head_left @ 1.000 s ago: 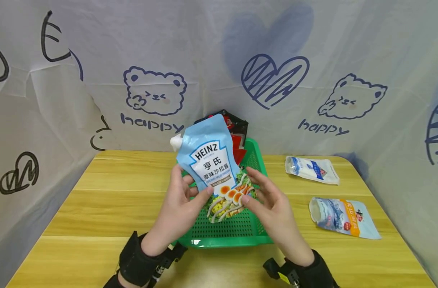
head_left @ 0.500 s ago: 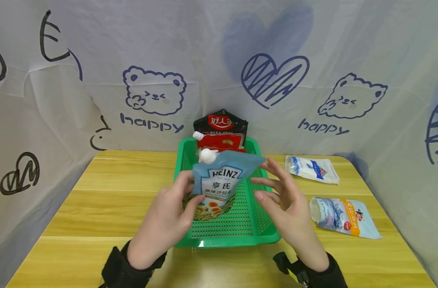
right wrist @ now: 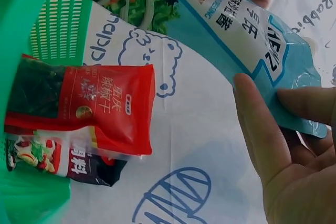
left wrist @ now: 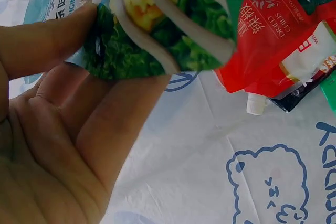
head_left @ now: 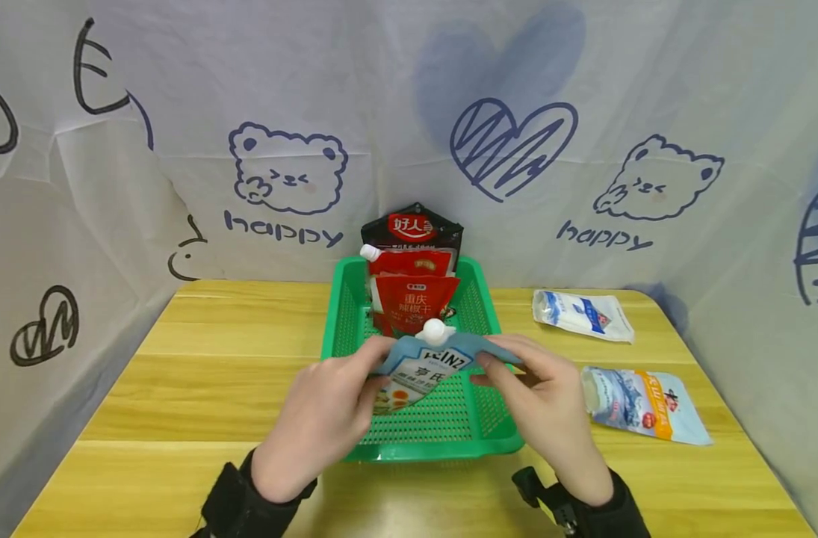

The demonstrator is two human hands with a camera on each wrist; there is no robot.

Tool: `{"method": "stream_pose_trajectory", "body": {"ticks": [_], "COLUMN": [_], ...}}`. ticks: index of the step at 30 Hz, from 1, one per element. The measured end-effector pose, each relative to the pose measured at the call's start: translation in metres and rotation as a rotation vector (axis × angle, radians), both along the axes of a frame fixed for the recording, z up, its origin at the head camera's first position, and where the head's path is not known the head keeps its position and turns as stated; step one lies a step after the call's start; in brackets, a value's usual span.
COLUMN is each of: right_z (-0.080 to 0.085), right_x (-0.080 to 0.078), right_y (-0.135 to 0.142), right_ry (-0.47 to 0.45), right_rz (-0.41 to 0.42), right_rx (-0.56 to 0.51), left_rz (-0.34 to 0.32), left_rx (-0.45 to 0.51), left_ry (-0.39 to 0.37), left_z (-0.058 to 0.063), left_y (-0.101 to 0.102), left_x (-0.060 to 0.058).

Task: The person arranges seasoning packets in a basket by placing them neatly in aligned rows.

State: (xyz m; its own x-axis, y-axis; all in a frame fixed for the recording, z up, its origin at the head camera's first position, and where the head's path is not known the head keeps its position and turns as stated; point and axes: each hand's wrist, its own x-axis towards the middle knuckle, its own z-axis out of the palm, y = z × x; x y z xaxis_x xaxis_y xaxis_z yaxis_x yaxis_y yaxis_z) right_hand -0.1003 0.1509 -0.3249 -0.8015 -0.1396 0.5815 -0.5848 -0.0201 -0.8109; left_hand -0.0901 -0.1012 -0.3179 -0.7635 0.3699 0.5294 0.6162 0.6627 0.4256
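Observation:
A light-blue Heinz salad dressing pouch [head_left: 430,371] with a white cap hangs over the green basket [head_left: 442,450], its top tilted toward the camera. My left hand [head_left: 331,415] pinches its left edge between thumb and fingers. At the opposite top corner, my right hand [head_left: 550,407] pinches the blue film. The left wrist view has the thumb lying over the pouch's salad picture [left wrist: 152,30], fingers behind it. In the right wrist view, thumb and fingers hold the corner of the pouch [right wrist: 247,40] beside the Heinz label.
Toward the back of the basket stand a red dried-chili packet [head_left: 411,302], a red spouted pouch [head_left: 418,261] and a black packet [head_left: 415,224]. A white-and-blue packet [head_left: 583,316] and a blue-and-orange pouch [head_left: 647,407] lie on the table at right. A drawn-on cloth [head_left: 395,90] hangs behind.
The pouch has come down from facing the camera to tilted over the basket, uncovering the packets behind. My right hand let go of its lower edge, then took the top right corner.

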Motion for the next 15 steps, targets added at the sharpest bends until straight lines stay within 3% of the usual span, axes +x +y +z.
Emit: {"method": "stream_pose_trajectory", "body": {"ticks": [3,6,11,15], "right_z": [-0.002,0.001,0.022,0.040], "right_x": [-0.003,-0.005,-0.011,-0.025], "right_y": [0.000,0.000,0.001,-0.002], "right_ry": [0.019,0.020,0.012,0.109], "right_rz": [-0.010,-0.033,-0.087,-0.069], "right_rx": [-0.030,0.012,0.322,0.545], "left_rz": [-0.011,-0.019,-0.049,-0.065], "left_rx": [0.012,0.028,0.070,0.088], "left_ry": [-0.028,-0.045,-0.076,-0.098], "left_z": [0.000,-0.001,-0.004,-0.006], "left_y": [0.001,0.001,-0.002,-0.005], "left_x": [-0.002,-0.005,-0.010,-0.015]}}
